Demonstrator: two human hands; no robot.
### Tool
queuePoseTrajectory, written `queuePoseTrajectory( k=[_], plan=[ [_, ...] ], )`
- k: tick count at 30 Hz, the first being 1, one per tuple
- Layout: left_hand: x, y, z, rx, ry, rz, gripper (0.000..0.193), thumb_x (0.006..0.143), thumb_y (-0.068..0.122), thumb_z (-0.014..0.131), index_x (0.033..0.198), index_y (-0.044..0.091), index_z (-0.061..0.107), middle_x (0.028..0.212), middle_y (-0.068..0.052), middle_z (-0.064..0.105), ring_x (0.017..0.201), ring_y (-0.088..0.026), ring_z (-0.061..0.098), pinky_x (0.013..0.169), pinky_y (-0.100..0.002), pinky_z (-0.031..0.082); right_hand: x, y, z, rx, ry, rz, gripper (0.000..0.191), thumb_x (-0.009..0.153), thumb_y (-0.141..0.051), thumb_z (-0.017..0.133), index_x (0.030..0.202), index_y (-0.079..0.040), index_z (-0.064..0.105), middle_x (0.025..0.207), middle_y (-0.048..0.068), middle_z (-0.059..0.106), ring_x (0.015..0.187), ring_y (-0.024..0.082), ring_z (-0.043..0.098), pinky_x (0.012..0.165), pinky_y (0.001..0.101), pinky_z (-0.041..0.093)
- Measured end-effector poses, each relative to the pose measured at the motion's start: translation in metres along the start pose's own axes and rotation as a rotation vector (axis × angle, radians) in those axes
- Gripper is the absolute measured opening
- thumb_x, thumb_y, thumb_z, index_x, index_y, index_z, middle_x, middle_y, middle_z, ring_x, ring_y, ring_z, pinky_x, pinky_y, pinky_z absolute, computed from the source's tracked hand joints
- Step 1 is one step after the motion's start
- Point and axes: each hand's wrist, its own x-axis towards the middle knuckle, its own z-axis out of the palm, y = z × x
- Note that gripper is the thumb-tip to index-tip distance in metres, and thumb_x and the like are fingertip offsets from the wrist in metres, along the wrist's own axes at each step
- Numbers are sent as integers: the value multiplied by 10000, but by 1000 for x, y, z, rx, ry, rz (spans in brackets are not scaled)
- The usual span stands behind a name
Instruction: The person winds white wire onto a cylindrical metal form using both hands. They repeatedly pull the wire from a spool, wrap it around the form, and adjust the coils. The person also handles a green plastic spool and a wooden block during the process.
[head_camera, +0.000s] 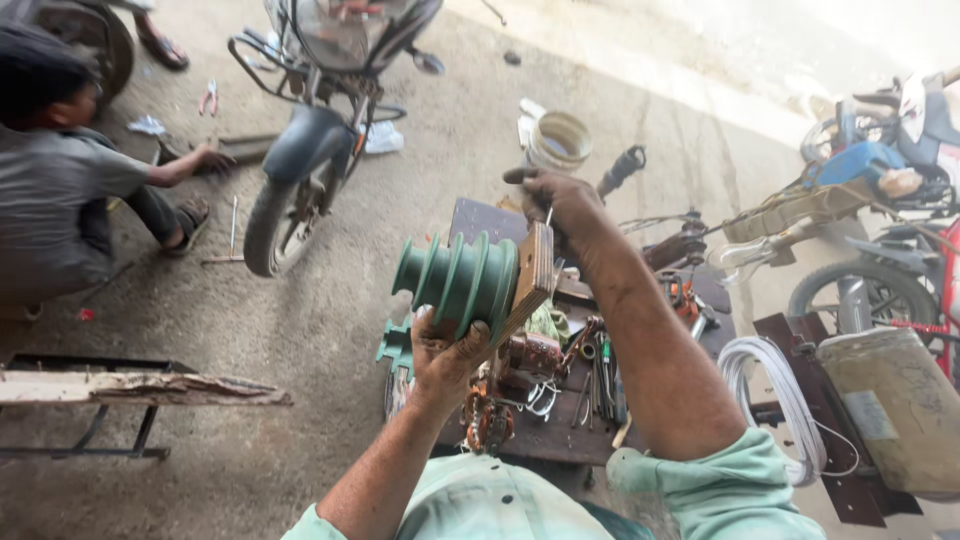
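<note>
Gripping a green stepped pulley (458, 280) from beneath, left hand (445, 350) cupped, fingers curled up around its grooved rim and closed on it. Pulley held up in the air above a dark low workbench (560, 430), axis roughly level, narrow end pointing left, wide end butted against a flat wooden block (535, 275). Right hand (560, 205) reaching over from the far side, fingers pinched shut on a thin metal pin or nail (549, 216) standing just above the block's top edge; cannot tell whether the pin enters the wood. Below the pulley, on the bench: a second green casting (395, 345), reddish copper-wound parts (487, 420), loose hand tools (600, 375). Coil of white wire (775, 385) at the right of the bench, beside a grey sack-like bundle (895, 405). White bucket (558, 140) on the concrete floor beyond. Parked motorcycle (310, 130) further back, another person (60, 190) crouched at the left, hand near its front wheel. More motorcycles (880, 200) at the right edge.
</note>
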Motion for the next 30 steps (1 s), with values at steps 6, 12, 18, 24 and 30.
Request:
queuePoseTrajectory(
  k=[6,12,18,24,30],
  plan=[
    [-7,-1,-7,154,-4,34,296,927,165,830,1148,2,718,1041,-84,763,894,-155,716,800,-308,593,-65,-19,-28,-203,373,-537,370,986,-84,453,1298,16,623,640,7,538,470,99,478,378,273,417],
    [-4,2,-1,167,-20,21,372,897,190,840,1184,3,695,1087,-104,767,969,-180,730,897,-349,602,-133,-1,-7,-499,422,-1356,253,1132,-127,413,1292,-9,569,626,-26,488,489,81,492,430,248,415],
    [-5,5,1,165,-30,21,403,890,204,838,1211,21,676,1096,-93,762,983,-167,722,897,-336,598,-147,-6,-3,-522,348,-1725,240,1050,-108,521,1263,-1,551,589,-48,443,465,73,473,412,250,448],
    [-6,0,-8,172,3,-31,356,896,190,829,1168,17,679,1027,-107,770,868,-175,728,763,-316,605,-157,11,15,-647,278,-1834,196,1065,-45,458,1223,-48,575,591,-71,454,488,72,499,421,275,458],
    [-4,0,-9,163,-36,19,299,911,155,827,1147,18,704,1057,-108,771,896,-169,733,787,-303,614,-165,6,26,-651,283,-1780,187,1062,-32,500,1241,-14,549,613,-60,486,512,111,571,483,306,517]
  ],
)
